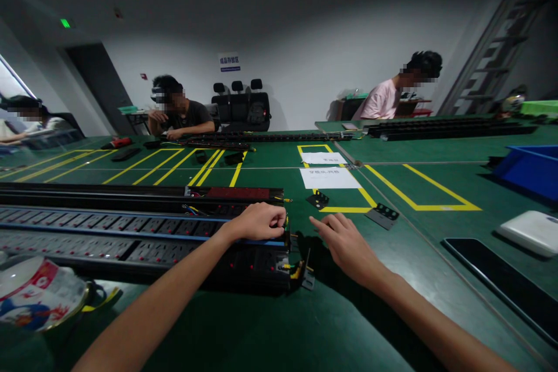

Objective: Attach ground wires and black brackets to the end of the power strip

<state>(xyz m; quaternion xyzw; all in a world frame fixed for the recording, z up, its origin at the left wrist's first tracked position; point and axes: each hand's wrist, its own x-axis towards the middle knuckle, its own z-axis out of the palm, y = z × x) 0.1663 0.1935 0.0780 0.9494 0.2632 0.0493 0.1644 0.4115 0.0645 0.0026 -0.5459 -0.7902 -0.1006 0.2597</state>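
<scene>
Two bare hands at the near worktop, both palm down, at the R end of the black socket strips. Strips lie side by side, running off L edge; rows of outlets w/ small red bits.

L hand: fingers curled in, resting at strip end, approx. over the blue edging. Can't tell if anything's pinched under the fingers.

R hand: half open, index stretched twd strip end, other fingers loosely bent; nothing visible in it. Just apart from the strips.

Nr strip end: yellow wiring poking out, small grey bracket beside it. Beyond R hand, 2 dark plates w/ holes: one by the paper sheet, other farther R.

Far R: phone, white case, blue bin. Near L: patterned mug.

Across: person in dark top, elbow on worktop; person in pink top, head bowed. Third person, L edge, partly cut off.
</scene>
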